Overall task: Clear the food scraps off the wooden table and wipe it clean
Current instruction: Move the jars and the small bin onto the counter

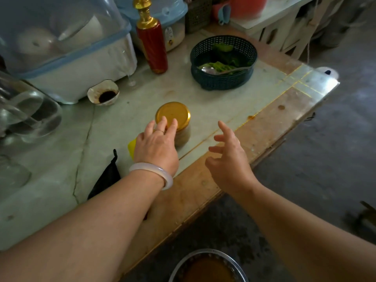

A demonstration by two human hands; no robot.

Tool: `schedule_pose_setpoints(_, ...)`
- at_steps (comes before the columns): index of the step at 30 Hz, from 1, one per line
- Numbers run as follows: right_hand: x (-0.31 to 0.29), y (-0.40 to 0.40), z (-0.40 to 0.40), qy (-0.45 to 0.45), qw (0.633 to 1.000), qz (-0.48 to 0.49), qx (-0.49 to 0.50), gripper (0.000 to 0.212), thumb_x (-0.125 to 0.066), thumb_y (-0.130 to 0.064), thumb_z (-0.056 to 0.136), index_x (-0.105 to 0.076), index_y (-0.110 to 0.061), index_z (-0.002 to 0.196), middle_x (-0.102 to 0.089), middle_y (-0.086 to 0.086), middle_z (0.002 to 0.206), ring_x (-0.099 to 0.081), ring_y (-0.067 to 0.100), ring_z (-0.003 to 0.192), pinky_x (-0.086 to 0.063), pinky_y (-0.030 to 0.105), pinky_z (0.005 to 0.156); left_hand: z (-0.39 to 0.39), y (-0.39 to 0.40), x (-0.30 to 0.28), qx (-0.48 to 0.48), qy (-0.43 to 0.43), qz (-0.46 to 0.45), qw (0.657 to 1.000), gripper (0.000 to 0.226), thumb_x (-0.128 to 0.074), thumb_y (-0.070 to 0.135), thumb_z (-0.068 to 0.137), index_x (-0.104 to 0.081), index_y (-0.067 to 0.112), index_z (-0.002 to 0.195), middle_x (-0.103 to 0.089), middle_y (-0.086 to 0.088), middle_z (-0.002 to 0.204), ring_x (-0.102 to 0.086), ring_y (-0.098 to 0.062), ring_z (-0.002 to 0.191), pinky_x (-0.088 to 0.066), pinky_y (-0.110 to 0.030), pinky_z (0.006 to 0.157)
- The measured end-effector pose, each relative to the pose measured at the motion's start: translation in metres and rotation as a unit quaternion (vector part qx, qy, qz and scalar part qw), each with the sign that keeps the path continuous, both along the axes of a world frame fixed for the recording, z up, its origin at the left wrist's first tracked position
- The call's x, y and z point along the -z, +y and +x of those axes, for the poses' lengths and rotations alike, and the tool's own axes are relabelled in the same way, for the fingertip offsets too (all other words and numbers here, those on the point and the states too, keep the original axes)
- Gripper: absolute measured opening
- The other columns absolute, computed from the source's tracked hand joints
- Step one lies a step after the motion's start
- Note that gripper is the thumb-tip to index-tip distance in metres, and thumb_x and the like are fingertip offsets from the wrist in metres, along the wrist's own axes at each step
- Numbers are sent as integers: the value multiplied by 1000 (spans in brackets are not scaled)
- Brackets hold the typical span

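Note:
My left hand (156, 145), with a pale bangle on the wrist, reaches over the wooden table (200, 190). Three of its fingers lie on the near edge of the gold lid of a glass jar (175, 115); its thumb is hidden. A yellow thing (131, 147) peeks out from under that hand. My right hand (227, 157) hovers above the table's front edge with fingers spread and holds nothing. Small brown spots (251, 117) mark the tabletop near the right edge.
A dark green basket (223, 82) with greens and a spoon stands at the back. A red bottle (153, 47), a small bowl of dark sauce (103, 94), a covered dish rack (61, 47) and glassware (26, 117) crowd the left. A black bag (105, 178) lies near my left arm; a metal bowl (207, 265) sits below.

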State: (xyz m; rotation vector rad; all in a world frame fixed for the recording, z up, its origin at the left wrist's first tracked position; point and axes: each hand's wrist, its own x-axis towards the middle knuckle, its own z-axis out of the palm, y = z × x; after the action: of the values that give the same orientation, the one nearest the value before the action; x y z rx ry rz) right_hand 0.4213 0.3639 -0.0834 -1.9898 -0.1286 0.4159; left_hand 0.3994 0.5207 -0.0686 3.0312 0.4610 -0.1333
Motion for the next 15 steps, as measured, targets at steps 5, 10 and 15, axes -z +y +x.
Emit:
schedule_pose_setpoints(5, -16, -48, -9, -11, 1000, -5, 7, 83, -57, 0, 88, -17, -37, 151, -44, -11, 126, -55, 4, 99, -55, 23, 77, 5, -7, -9, -43, 48, 10, 998, 80, -47, 9, 81, -10, 31, 149, -8, 5, 158, -3, -24, 143, -20, -40, 114)
schedule_pose_setpoints(10, -35, -112, -27, -21, 999, 2, 25, 74, -56, -3, 92, -23, -39, 148, -47, -15, 117, -58, 4, 92, -54, 18, 74, -4, -60, -24, -37, 13, -17, 999, 83, -44, 2, 78, -7, 24, 149, 0, 4, 158, 6, -21, 144, -12, -41, 116)
schedule_pose_setpoints(15, -57, -196, -58, -60, 997, -20, 47, 46, -58, -11, 93, -49, -34, 132, -55, -15, 110, -55, -9, 87, -43, 1, 68, -24, -189, -37, 97, -90, -114, 985, 66, -51, 0, 76, -40, 21, 137, -37, 1, 142, -29, -18, 133, -25, -33, 113)
